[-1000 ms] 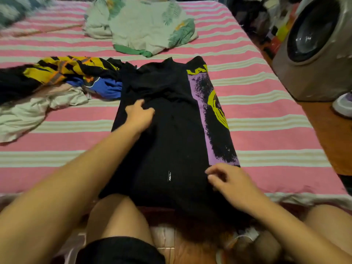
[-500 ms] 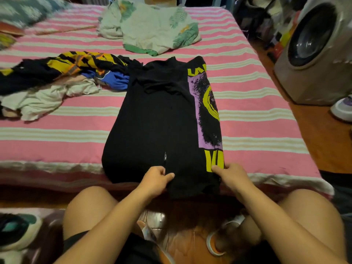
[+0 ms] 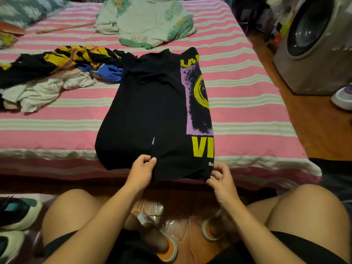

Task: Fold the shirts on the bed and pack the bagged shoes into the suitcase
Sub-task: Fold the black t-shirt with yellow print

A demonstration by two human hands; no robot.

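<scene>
A black shirt (image 3: pixel 152 111) with a purple and yellow print lies lengthwise on the pink striped bed (image 3: pixel 247 103), its sides folded in and its hem hanging over the near edge. My left hand (image 3: pixel 142 171) pinches the hem near its middle. My right hand (image 3: pixel 222 180) pinches the hem's right corner. A heap of unfolded shirts (image 3: pixel 57 73), black-yellow, blue and cream, lies to the left. A pale green leaf-print shirt (image 3: pixel 148 25) lies crumpled at the far side. Shoes in clear plastic (image 3: pixel 17 216) sit on the floor at the lower left.
A grey washing machine (image 3: pixel 314 44) stands on the right beside the bed, with a white shoe (image 3: pixel 342 98) next to it. A patterned pillow (image 3: pixel 28 12) lies at the far left corner. My knees and orange slippers (image 3: pixel 167 250) are below the bed edge.
My left hand came off the shirt's upper part and down to the hem. Both hands now pinch the hem at the bed's near edge; the shirt lies flatter and shows more print.
</scene>
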